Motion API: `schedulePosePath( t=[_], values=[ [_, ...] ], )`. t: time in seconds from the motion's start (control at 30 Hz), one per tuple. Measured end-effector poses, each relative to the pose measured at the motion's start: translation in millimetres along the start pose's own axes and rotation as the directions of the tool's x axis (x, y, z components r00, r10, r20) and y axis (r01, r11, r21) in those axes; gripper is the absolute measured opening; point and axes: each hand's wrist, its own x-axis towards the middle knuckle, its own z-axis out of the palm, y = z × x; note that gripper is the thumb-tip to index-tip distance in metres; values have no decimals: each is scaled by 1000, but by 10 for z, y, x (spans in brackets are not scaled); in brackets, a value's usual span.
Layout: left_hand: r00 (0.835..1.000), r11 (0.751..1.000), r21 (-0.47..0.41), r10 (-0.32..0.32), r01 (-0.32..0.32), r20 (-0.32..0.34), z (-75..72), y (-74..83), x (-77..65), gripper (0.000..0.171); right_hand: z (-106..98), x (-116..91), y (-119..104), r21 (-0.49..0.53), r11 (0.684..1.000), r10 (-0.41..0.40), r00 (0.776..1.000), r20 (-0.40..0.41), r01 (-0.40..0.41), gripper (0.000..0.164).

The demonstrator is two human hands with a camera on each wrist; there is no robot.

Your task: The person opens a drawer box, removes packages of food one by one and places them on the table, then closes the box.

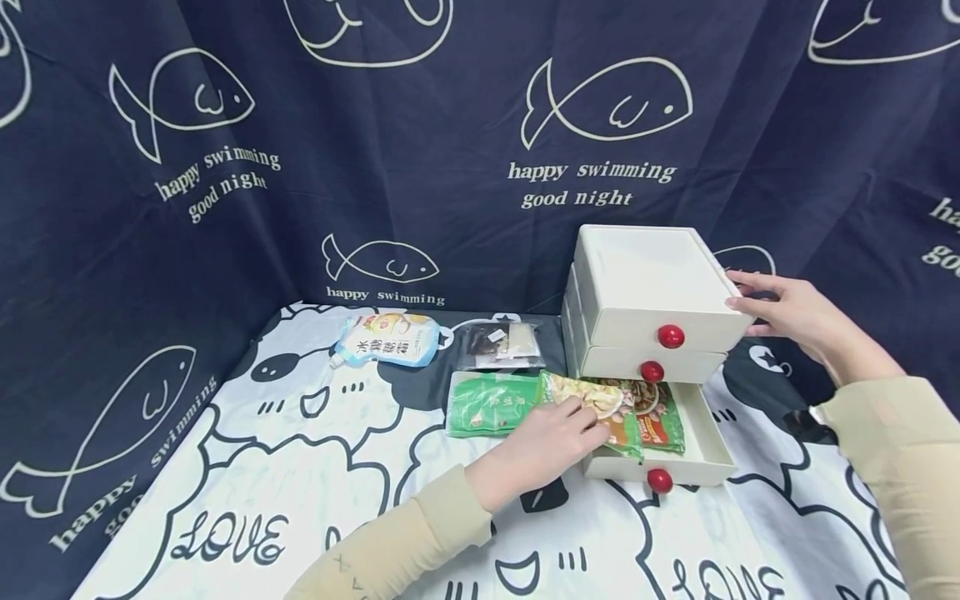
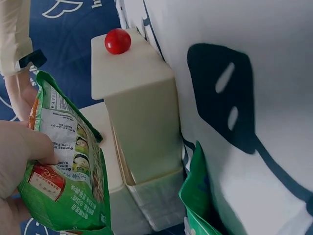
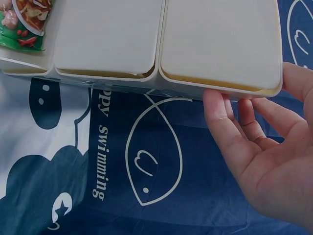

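My left hand [image 1: 551,446] pinches a green food packet [image 1: 588,396] with a picture of a dish, over the left side of the pulled-out bottom drawer [image 1: 712,446]. In the left wrist view, the thumb lies across the packet's printed back. A second packet [image 1: 656,412], green and red with a bowl pictured on it, lies in that drawer. My right hand [image 1: 802,317] touches the right side of the white drawer cabinet [image 1: 645,267] near its upper front corner. In the right wrist view, its fingertips [image 3: 215,100] rest at the cabinet's edge.
Left of the drawer lies a plain green packet [image 1: 487,404]. Behind it sits a clear bag with dark and pale contents [image 1: 498,346]. Farther left is a blue and white spouted pouch [image 1: 393,340]. The upper drawers with red knobs [image 1: 671,336] are pushed in; a dark printed curtain [image 1: 480,150] hangs behind.
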Motion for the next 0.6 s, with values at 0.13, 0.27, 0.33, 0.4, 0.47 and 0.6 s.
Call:
schedulePosePath(
  t=[0.13,0.27,0.33,0.4,0.47,0.6],
  values=[
    [1000,1000,-7,-1,0,-29,-11,-47,-48,16,-12,-3,-8,-14,1000,11,1000,2,-11,72],
    [998,1000,-27,-3,1,-70,-11,-103,-100,12,-13,-7,-18,-27,1000,14,1000,-2,-14,73],
    [997,999,-42,-9,5,-82,-7,-131,-128,11,-11,-5,-21,-30,999,15,1000,-3,-15,73],
    [997,999,-44,-14,11,-71,-8,-157,-165,12,-7,-2,-24,-34,999,20,1000,4,-20,73],
    [998,999,-48,-21,19,-51,-12,-184,-209,13,-4,1,-27,-37,999,27,1000,12,-27,73],
    [999,998,-56,-40,39,-24,-21,-246,-298,15,-3,-1,-31,-36,999,35,999,20,-34,73]
  ],
)
